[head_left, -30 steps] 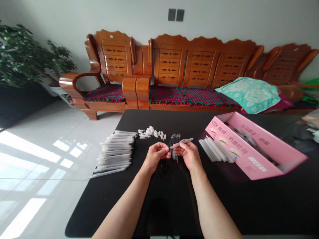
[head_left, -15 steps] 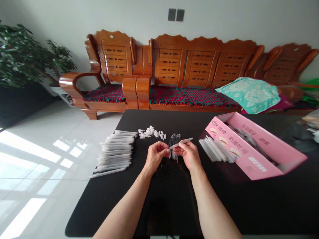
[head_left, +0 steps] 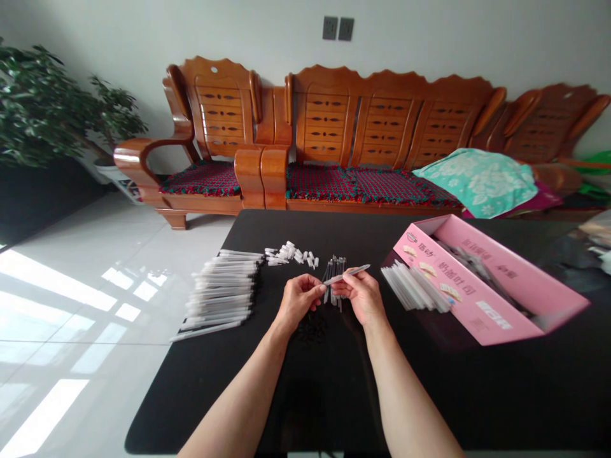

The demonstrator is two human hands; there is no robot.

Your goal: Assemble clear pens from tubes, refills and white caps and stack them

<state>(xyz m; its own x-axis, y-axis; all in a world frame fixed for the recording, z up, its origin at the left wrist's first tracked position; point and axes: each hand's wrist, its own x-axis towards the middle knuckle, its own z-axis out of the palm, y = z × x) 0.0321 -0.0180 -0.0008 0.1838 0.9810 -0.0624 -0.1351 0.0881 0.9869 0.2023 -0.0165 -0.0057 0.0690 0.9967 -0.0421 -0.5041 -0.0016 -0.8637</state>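
A translucent white pen barrel [head_left: 351,274] lies slantwise between my hands, its right end higher. My right hand [head_left: 361,295] is closed around it with thumb and fingers. At the barrel's left end, the fingertips of my left hand [head_left: 301,299] are pinched together; a dark speck shows there, too small to name. Behind and below the hands lies a bunch of thin pen refills [head_left: 335,264] with dark shafts, partly covered by the fingers. Small black pieces [head_left: 311,327] are heaped on the table just below my left hand.
Many white pens with black ends [head_left: 222,289] are lined up on the left of the black table [head_left: 205,394]. Small white caps [head_left: 291,252] lie behind my left hand. More white barrels [head_left: 414,286] rest by a pink box [head_left: 496,289] on the right. A wooden bench [head_left: 329,130] stands beyond.
My left fingertips have shifted very slightly at the barrel's left end. The barrel and my right hand stay almost in the same place.
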